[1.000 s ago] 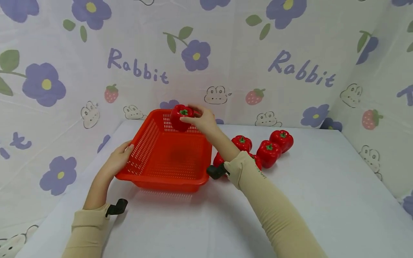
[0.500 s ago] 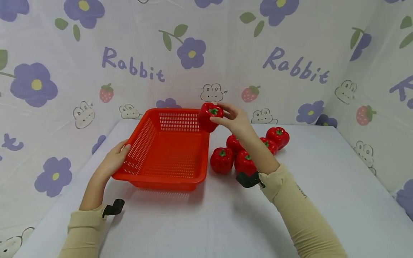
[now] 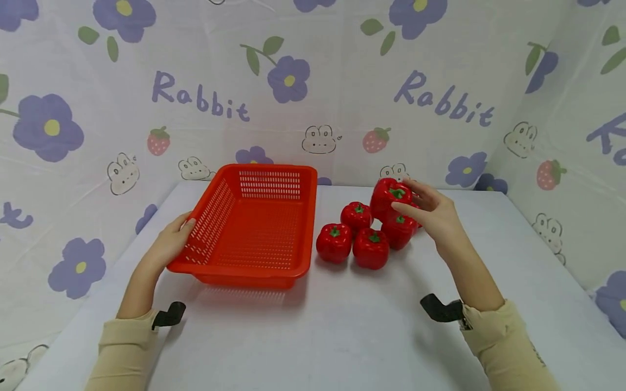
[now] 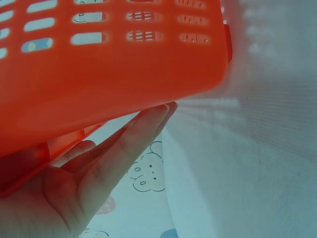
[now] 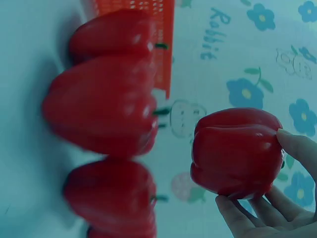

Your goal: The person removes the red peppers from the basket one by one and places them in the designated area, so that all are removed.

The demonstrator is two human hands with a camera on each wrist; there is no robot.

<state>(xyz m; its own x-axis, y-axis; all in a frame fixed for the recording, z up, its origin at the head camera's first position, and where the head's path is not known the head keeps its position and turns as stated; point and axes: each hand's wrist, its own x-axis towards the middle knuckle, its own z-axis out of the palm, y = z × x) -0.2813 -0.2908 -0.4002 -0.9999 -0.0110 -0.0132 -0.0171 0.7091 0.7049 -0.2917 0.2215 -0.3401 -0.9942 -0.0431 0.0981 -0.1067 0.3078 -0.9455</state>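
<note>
My left hand (image 3: 168, 243) grips the left rim of an orange-red plastic basket (image 3: 239, 274), thumb over the edge; in the left wrist view its fingers (image 4: 148, 119) lie under the rim. No pepper shows inside the basket. My right hand (image 3: 437, 217) pinches a red bell pepper (image 3: 383, 200) with a green stem, held up right of the basket. In the right wrist view that pepper (image 5: 235, 153) sits between thumb and fingertips. Several other red bell peppers (image 3: 370, 250) stand grouped on the table below and beside it; one is mostly hidden behind the right hand.
A white cloth covers the table (image 3: 342, 336). Behind rises a patterned curtain (image 3: 342, 98) with flowers, rabbits and strawberries. The nearest loose pepper (image 3: 335, 243) stands close to the basket's right side. A black camera mount (image 3: 440, 308) juts from the right wrist.
My right hand has carried the bell pepper from over the basket rightward to above the pepper group. The left hand keeps its hold on the basket. The head view has shifted slightly.
</note>
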